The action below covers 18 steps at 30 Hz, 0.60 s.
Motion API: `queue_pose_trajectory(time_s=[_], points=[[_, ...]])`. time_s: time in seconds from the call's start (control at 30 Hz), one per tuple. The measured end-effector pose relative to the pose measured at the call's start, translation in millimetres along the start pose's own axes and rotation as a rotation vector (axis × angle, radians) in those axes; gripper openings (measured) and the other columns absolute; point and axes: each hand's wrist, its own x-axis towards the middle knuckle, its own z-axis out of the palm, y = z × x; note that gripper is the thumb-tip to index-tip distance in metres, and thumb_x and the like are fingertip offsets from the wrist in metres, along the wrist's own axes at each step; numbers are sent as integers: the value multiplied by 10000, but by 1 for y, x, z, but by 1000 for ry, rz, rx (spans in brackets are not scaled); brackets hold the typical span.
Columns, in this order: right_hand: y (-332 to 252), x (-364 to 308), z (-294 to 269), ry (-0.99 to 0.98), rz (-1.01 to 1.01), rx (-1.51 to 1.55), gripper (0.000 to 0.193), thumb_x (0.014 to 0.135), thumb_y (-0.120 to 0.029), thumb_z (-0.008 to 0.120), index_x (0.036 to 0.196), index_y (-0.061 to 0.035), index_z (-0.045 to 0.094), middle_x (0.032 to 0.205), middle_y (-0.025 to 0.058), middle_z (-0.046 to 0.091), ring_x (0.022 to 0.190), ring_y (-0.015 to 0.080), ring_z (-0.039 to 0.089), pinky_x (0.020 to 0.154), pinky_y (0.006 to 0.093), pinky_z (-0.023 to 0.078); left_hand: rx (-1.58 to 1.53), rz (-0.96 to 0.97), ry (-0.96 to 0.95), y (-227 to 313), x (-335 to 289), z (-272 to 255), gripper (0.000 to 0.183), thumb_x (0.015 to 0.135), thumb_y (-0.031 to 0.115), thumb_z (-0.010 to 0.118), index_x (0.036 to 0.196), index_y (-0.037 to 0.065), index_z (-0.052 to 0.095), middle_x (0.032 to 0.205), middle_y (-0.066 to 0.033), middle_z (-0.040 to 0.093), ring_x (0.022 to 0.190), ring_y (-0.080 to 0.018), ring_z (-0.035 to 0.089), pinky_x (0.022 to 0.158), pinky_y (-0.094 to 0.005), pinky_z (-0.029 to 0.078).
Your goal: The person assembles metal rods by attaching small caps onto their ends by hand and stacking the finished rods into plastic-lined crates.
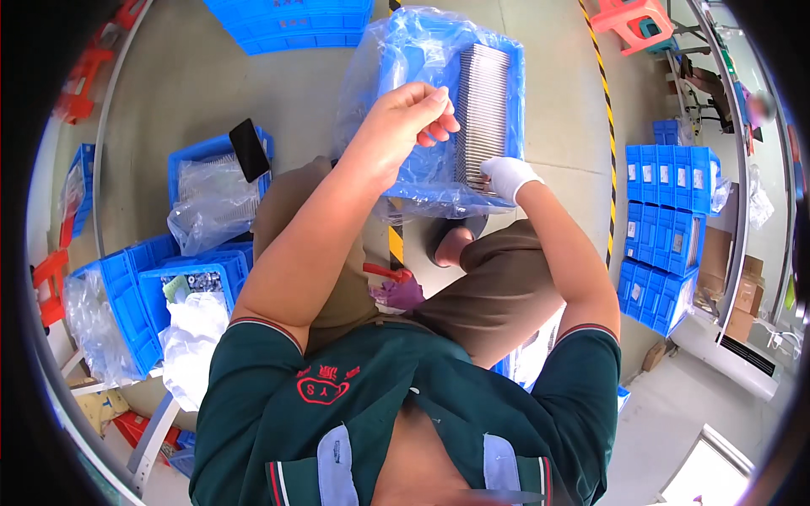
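Note:
Before me sits a blue plastic crate [516, 101] with a clear plastic bag over its rim. Inside its right part runs a long stacked row of thin, shiny metal parts [485, 101]. My bare left hand [413, 122] is raised above the crate's left part, its thumb against the curled fingers. Whether it pinches something small I cannot make out. My right hand [510, 178], in a white glove, is at the near end of the row. Its fingers are curled in against the metal parts, and the glove hides what they grip.
Left of my knee stands a blue crate of bagged parts [215, 190] with a black phone [249, 150] on its corner. Nearer are blue bins [126, 291] and white cloth [192, 337]. Stacked blue crates [662, 228] stand right; red stools [633, 21] far right.

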Motion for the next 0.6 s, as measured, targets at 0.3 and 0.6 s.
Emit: queue_pose_trajectory(time_s=[0.3,0.6], points=[[-5,1,-4,-15,45,99,159,683,-86,557,837,-66,590,797,159,599,756,333,580,676,374,460,1,-1,6,1,-1,-1,257,878,304,453,828,71,550,789,-30,575,713,-98,504,667,-232,386],[-10,4,-21,-115,10,-93,200,671,-152,618,858,-83,600,834,149,603,800,323,581,700,369,462,8,2,2,0,-1,-2,262,875,315,462,829,72,549,794,-33,574,716,-100,500,673,-236,387]])
